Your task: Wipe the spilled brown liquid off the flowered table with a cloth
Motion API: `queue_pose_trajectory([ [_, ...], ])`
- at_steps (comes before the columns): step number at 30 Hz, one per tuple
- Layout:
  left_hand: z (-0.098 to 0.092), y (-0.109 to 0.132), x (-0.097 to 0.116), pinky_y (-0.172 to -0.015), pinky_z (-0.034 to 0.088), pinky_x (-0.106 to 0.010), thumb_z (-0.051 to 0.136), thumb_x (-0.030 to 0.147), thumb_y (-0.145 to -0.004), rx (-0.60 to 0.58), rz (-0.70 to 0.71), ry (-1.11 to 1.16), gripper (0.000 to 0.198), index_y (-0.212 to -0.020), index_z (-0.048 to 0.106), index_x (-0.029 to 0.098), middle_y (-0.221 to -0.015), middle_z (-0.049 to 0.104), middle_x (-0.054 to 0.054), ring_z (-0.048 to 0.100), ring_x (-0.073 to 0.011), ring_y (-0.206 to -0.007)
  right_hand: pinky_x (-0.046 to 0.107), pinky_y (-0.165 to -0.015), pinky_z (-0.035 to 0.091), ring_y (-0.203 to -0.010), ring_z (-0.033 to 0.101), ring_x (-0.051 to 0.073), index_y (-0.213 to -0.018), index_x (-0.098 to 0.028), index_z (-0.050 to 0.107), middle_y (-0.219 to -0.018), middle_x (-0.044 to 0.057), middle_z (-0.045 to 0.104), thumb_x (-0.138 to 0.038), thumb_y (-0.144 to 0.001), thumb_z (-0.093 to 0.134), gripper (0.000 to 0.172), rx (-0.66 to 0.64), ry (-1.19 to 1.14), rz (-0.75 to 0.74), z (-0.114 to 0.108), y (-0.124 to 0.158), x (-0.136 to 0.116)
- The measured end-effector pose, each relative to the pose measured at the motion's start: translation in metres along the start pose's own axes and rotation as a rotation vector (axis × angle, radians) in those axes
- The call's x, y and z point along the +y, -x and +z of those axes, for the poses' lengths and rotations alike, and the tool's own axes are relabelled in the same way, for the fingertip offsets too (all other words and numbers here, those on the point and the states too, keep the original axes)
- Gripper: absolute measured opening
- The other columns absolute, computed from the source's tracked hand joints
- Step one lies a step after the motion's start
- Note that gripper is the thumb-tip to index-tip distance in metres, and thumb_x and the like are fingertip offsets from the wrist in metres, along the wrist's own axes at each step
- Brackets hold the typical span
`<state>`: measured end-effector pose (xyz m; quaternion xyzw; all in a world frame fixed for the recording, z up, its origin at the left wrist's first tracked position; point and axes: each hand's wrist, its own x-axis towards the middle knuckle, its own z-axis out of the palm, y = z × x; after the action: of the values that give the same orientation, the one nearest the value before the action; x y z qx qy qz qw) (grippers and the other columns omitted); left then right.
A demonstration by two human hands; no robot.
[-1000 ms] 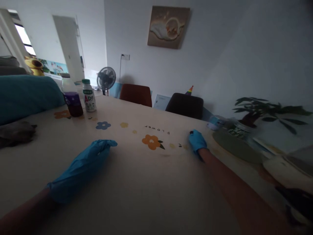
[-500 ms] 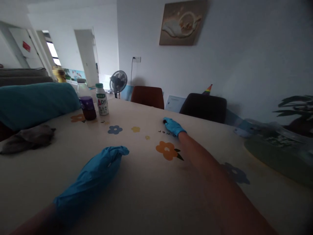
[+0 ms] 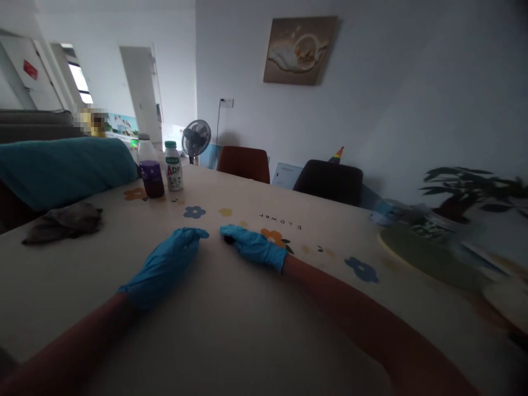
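Both my hands wear blue gloves and rest on a cream tablecloth [image 3: 231,319] printed with flowers. My left hand [image 3: 165,267] lies palm down with its fingers curled together; nothing shows in it. My right hand [image 3: 253,246] lies just to its right, fingers closed around a small dark object [image 3: 228,240] that pokes out at the fingertips. The two hands' fingertips are a short gap apart, near an orange flower print [image 3: 275,237].
At the far left of the table stand a purple-labelled jar [image 3: 152,177] and a small white bottle [image 3: 174,173]. A dark cloth [image 3: 66,223] lies at the left edge. A potted plant [image 3: 466,190] and green plate [image 3: 429,256] sit right. Two chairs [image 3: 328,181] and a fan [image 3: 195,138] stand beyond.
My right hand has swept from the right side of the table across to the middle, ending close to my left hand. The left hand has stayed put while the view shifted.
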<state>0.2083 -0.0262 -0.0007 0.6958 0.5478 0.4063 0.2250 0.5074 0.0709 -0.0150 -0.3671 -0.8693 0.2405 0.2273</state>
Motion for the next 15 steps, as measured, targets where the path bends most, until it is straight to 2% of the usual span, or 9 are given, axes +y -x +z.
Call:
queue_pose_trajectory([
  [3,-0.005,-0.003,0.001,-0.143,0.047,-0.062,0.049,0.041,-0.109,0.016,0.024,-0.047,0.05,-0.143,0.082,0.024,-0.154,0.08,-0.012,0.072,-0.0351,-0.15,0.059,-0.144,0.045,-0.16,0.068,0.033,-0.163,-0.035,0.08,-0.168,0.0,0.074,-0.022,-0.105,0.062,0.062,0.045,-0.11,-0.027,0.011,0.034,-0.019],
  [6,-0.008,-0.006,0.003,-0.14,0.05,-0.059,0.047,0.038,-0.109,-0.005,0.023,-0.097,0.05,-0.141,0.083,0.023,-0.149,0.081,-0.012,0.075,-0.0337,-0.144,0.061,-0.137,0.054,-0.149,0.076,0.034,-0.158,-0.029,0.082,-0.16,0.007,0.08,-0.029,-0.104,0.061,0.058,0.182,-0.194,0.061,-0.001,0.062,-0.026],
  [9,-0.01,-0.01,0.003,-0.139,0.052,-0.056,0.045,0.036,-0.109,-0.021,0.017,-0.119,0.051,-0.14,0.083,0.023,-0.148,0.081,-0.012,0.075,-0.0325,-0.142,0.062,-0.135,0.055,-0.146,0.077,0.035,-0.148,-0.028,0.085,-0.155,0.01,0.082,-0.036,-0.104,0.064,0.05,0.477,-0.191,0.203,-0.036,0.095,-0.018],
  [11,-0.01,-0.012,0.003,-0.139,0.052,-0.057,0.044,0.035,-0.109,-0.031,0.019,-0.136,0.051,-0.14,0.083,0.021,-0.148,0.081,-0.013,0.075,-0.0331,-0.142,0.06,-0.134,0.056,-0.144,0.077,0.035,-0.145,-0.028,0.085,-0.152,0.01,0.083,-0.04,-0.104,0.064,0.047,0.63,-0.117,0.298,-0.066,0.125,-0.007],
  [15,-0.01,-0.016,0.002,-0.14,0.05,-0.06,0.045,0.029,-0.107,-0.052,-0.001,-0.147,0.051,-0.139,0.084,0.019,-0.149,0.08,-0.014,0.073,-0.0343,-0.144,0.056,-0.129,0.059,-0.143,0.076,0.037,-0.147,-0.018,0.079,-0.156,0.02,0.079,-0.039,-0.104,0.057,0.053,0.733,0.167,0.606,-0.117,0.198,0.018],
])
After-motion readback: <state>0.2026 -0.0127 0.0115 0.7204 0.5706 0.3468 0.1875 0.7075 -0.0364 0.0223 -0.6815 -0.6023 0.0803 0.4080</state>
